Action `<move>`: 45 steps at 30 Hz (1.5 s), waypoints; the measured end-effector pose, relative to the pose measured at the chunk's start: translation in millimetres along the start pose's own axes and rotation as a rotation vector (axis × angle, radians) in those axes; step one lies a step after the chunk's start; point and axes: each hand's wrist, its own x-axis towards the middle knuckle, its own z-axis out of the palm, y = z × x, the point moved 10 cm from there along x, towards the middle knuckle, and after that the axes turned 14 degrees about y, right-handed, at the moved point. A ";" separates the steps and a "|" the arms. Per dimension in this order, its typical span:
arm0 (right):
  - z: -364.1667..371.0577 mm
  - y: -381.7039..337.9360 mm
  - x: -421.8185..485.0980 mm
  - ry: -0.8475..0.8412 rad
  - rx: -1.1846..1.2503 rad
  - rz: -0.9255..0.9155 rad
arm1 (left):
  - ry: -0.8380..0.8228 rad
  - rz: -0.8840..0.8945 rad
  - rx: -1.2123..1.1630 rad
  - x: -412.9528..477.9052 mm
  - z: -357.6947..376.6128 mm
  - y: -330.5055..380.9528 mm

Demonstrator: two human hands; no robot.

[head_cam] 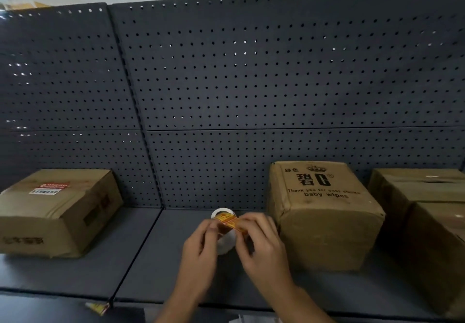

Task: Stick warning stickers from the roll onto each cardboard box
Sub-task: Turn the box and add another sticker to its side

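- Sticker roll (224, 241) — white, with an orange-and-yellow printed strip. It is held over the middle of the shelf (141, 259), nearer the back edge than the front.
- Left hand (198, 249) — fingers curled round the roll's left side, bracing it.
- Right hand (261, 242) — thumb and fingers pinching the free end of a sticker (230, 222); the step looks like the peel.
- Baby-wipes box (324, 217) — upright, just right of the hands. No warning sticker shows on its visible faces, so it is probably the next target.
- Left box (57, 212) — towards the shelf's left end, with a red-and-white label on top. Whether that label came off this roll cannot be told.
- Handling note — peel slowly at a low angle with the roll kept braced. Hold the sticker by one corner so the adhesive does not fold on itself. Lay it on a flat panel and smooth from one edge outward.
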 end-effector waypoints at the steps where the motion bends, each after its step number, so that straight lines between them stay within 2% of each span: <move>1: -2.5 -4.1 6.8 0.019 0.020 -0.013 | -0.021 -0.002 -0.035 -1.3 1.6 8.6; 5: -12.6 -27.0 29.6 0.064 0.109 -0.109 | -0.012 -0.077 -0.203 0.9 -2.5 35.2; 12: -31.8 -61.7 35.7 0.012 0.302 -0.191 | -0.022 -0.178 -0.390 4.8 -15.6 57.7; 15: -41.1 -58.5 41.4 0.071 0.375 -0.104 | -0.063 -0.220 -0.428 1.5 -14.7 63.2; 20: -35.8 -29.1 44.1 0.095 0.442 0.154 | -0.055 -0.234 -0.469 -1.8 -11.6 63.1; 22: -30.8 -18.8 41.6 0.083 0.512 0.278 | -0.045 -0.246 -0.457 -2.7 -10.9 58.4; 24: -29.3 -17.4 40.6 0.074 0.558 0.320 | -0.062 -0.258 -0.428 -5.7 -7.1 52.5; 37: -20.7 -1.1 20.4 -0.012 0.458 0.281 | -0.031 -0.145 -0.286 -13.8 -2.0 17.5; 42: -5.6 4.1 10.9 -0.168 0.435 0.326 | -0.058 -0.115 -0.257 -17.0 2.5 3.2; 45: -3.9 2.7 9.5 -0.199 0.410 0.302 | -0.093 -0.084 -0.227 -21.2 5.5 2.9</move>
